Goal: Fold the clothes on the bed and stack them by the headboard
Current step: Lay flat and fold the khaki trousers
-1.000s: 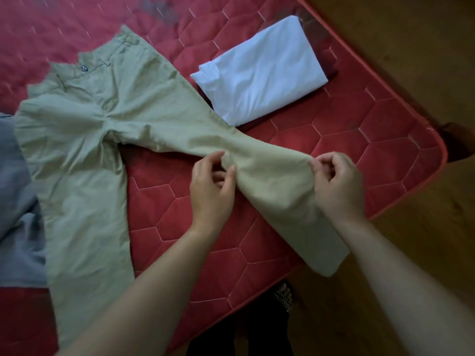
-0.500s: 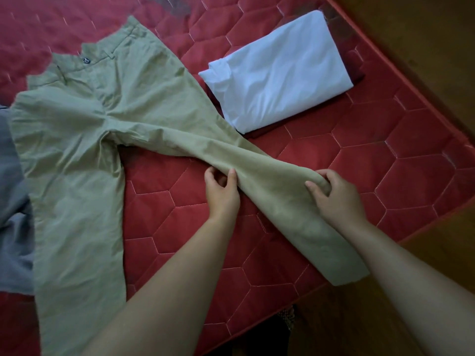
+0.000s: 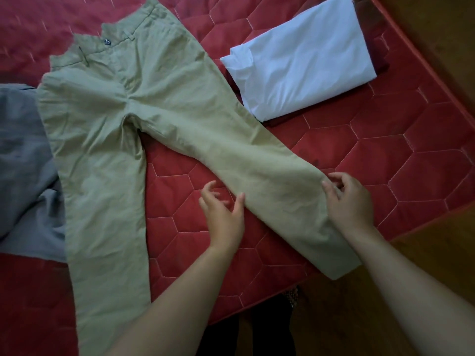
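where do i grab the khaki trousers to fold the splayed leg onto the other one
Probably the splayed leg near its hem, which overhangs the mattress edge. Pinch both side edges from the near side, where the left hand and right hand flank it, open. It lies flat and free, so it should swing onto the other leg.

1. This was a bedroom in a home.
2. A red quilted mattress [image 3: 424, 140] carried khaki trousers [image 3: 154, 104] and a folded white garment [image 3: 303, 68].
3. Brown wooden floor [image 3: 437, 34] lay beyond the mattress's right edge.
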`<state>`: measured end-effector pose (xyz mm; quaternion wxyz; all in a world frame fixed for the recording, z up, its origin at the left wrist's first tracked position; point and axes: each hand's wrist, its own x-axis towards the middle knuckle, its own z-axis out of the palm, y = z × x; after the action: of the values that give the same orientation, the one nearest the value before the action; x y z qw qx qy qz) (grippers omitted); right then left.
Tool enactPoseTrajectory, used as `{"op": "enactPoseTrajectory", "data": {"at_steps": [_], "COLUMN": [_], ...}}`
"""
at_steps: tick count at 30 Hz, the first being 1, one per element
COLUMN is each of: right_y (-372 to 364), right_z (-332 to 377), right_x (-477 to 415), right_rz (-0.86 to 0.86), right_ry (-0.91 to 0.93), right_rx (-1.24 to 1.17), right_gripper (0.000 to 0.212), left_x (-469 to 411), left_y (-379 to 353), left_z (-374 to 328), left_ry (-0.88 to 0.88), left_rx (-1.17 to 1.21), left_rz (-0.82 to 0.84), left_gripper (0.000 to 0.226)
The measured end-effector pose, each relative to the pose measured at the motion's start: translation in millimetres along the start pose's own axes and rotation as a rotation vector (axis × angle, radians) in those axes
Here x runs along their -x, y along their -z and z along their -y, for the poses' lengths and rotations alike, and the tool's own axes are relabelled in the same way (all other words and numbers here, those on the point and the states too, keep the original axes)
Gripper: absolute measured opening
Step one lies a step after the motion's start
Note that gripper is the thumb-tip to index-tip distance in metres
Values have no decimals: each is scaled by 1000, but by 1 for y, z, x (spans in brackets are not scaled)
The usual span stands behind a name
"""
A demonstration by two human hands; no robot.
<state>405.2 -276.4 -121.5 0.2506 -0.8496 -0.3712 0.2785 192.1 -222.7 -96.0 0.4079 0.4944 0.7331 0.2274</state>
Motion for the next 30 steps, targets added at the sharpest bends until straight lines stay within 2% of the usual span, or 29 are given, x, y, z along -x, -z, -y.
{"op": "enactPoseTrajectory", "data": {"at_steps": [2, 3, 5, 7, 10, 12, 14, 15, 17, 18, 19, 21, 23, 26, 30], "right_y": [-3, -4, -6, -5, 0, 6, 10, 10, 7, 4, 3, 3, 6, 9, 13], "right_z": [-5, -8, -12, -13, -8, 2, 8, 8, -1, -8, -15, -21, -20, -13, -1], "right_x": [-1, -1, 0, 4, 9, 11, 15, 17, 20, 21, 22, 23, 24, 28, 31], "right_rz": [49, 74, 107, 108, 31, -68, -156, -159, -54, 21, 81, 108, 61, -11, -84], "right_ry": [-44, -57, -50, -14, 41, 80, 124, 125, 45, -9, -49, -67, -27, -13, -40], "right_rx": [4, -6, -13, -6, -22, -100, -155, -149, -69, -16, 20, 40, 39, -10, -156], "right_gripper": [32, 30, 22, 18, 17, 15, 10, 9, 14, 18, 19, 18, 14, 10, 1], "left_x": [-4, -8, -15, -23, -23, -17, -7, -1, 12, 16, 20, 25, 27, 33, 41], "left_y": [-5, -7, -13, -17, -17, -10, -1, 2, 5, 5, 5, 4, 7, 11, 19], "left_z": [9, 10, 5, -5, -23, -28, -24, -21, -12, -6, 1, 13, 17, 15, 4], "left_ry": [136, 150, 91, 61, 80, -9, -74, -31, 228, 329, 343, 240, 155, 69, -177], "left_rx": [-63, -18, 142, 278, 427, 356, 303, 317, 380, 380, 331, 223, 215, 294, 363], "left_rz": [60, 112, 228, 281, 188, 25, -62, -31, 157, 265, 345, 376, 297, 236, 336], "left_gripper": [79, 84, 85, 76, 53, 47, 50, 56, 66, 62, 53, 40, 44, 58, 87]}}
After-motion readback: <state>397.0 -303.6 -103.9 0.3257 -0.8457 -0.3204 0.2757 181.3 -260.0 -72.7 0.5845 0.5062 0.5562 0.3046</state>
